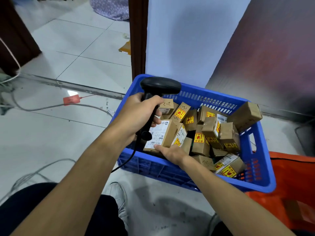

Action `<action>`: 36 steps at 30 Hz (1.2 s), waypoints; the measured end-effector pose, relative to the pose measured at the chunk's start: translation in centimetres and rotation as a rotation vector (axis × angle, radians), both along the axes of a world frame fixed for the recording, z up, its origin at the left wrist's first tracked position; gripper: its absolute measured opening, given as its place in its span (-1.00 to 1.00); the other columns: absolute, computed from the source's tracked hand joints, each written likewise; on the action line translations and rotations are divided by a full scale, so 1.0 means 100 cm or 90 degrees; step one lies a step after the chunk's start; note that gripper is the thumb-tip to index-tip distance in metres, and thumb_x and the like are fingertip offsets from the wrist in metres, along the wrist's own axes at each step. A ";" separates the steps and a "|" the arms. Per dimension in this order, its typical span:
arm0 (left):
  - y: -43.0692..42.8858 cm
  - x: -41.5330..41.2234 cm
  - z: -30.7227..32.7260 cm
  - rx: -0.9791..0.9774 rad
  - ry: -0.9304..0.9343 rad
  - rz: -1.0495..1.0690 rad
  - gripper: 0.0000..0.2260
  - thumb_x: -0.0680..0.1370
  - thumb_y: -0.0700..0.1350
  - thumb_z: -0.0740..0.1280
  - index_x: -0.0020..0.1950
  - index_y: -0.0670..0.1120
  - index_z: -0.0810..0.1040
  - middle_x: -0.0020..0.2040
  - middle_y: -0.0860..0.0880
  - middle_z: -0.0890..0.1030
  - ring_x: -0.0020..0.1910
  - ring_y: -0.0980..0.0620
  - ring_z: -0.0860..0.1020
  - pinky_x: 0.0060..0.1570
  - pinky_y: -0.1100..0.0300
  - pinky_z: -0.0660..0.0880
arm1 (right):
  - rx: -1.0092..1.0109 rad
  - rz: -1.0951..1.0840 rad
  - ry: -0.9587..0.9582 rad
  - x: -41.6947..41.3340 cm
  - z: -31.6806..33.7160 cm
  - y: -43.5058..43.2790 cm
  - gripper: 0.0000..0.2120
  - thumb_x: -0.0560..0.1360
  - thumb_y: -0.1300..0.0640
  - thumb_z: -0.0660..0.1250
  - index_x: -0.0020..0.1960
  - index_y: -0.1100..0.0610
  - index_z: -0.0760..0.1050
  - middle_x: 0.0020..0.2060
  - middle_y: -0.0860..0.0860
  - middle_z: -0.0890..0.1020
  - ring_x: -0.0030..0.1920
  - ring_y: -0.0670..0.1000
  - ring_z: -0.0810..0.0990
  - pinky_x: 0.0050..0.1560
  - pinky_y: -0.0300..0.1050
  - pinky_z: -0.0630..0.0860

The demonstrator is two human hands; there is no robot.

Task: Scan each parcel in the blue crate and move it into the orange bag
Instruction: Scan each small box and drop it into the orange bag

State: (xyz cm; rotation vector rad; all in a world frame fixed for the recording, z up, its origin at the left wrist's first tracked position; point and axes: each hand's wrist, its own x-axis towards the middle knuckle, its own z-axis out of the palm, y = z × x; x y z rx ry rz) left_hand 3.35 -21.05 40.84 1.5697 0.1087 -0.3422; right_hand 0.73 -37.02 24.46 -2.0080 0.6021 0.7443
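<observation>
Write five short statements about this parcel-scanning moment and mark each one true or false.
1. The left hand grips the black scanner. True.
2. The right hand holds nothing. False: it holds the white-labelled parcel at the near edge of the blue crate.
3. The blue crate contains a single parcel. False: many cardboard parcels are piled in it.
4. The orange bag sits at the crate's right side. True.
5. The scanner is cordless. False: a black cable hangs from its handle.
</observation>
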 end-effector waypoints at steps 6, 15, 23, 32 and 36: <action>-0.006 -0.006 0.002 0.000 0.011 -0.015 -0.85 0.61 -0.05 0.38 0.07 -0.12 0.62 -0.27 -0.04 0.64 -0.32 0.03 0.60 -0.11 0.04 0.59 | 0.032 -0.120 -0.050 0.008 0.034 -0.015 -0.47 0.55 -0.14 0.42 0.33 0.23 0.50 0.07 0.08 0.69 -0.06 -0.01 0.65 -0.25 -0.22 0.47; -0.014 -0.011 0.004 -0.009 0.037 0.009 -0.91 0.63 -0.19 0.38 -0.07 -0.11 0.62 -0.36 -0.01 0.60 -0.33 0.04 0.55 -0.20 0.13 0.55 | -0.013 -0.181 -0.376 -0.013 0.168 -0.071 -0.54 0.56 -0.24 0.37 0.28 0.00 0.36 0.00 -0.02 0.72 -0.08 -0.05 0.75 -0.11 -0.03 0.71; -0.027 -0.032 0.000 0.012 0.095 -0.060 -0.82 0.61 -0.06 0.42 0.15 -0.12 0.67 -0.12 -0.09 0.77 -0.15 -0.10 0.68 0.00 -0.13 0.63 | 0.137 -0.152 -0.261 -0.057 0.199 -0.103 -0.48 0.60 -0.32 0.25 0.36 0.03 0.41 -0.06 0.03 0.77 -0.11 0.08 0.77 -0.23 0.12 0.69; -0.027 -0.039 0.001 -0.059 0.176 -0.141 -0.64 0.54 0.11 0.49 0.12 -0.16 0.76 -0.01 -0.20 0.73 -0.22 -0.06 0.54 -0.02 -0.06 0.45 | 0.255 -0.142 -0.290 -0.079 0.208 -0.117 -0.52 0.62 -0.23 0.26 0.31 0.13 0.58 0.10 0.22 0.72 -0.13 0.11 0.69 -0.37 -0.01 0.62; -0.031 -0.041 0.002 -0.138 0.193 -0.142 -0.60 0.41 0.15 0.53 0.11 -0.10 0.77 0.24 -0.27 0.68 0.02 -0.19 0.47 -0.06 -0.03 0.44 | 0.282 -0.138 -0.285 -0.082 0.209 -0.122 -0.56 0.63 -0.23 0.25 0.29 0.07 0.61 0.08 0.13 0.75 -0.04 0.11 0.71 -0.33 -0.02 0.64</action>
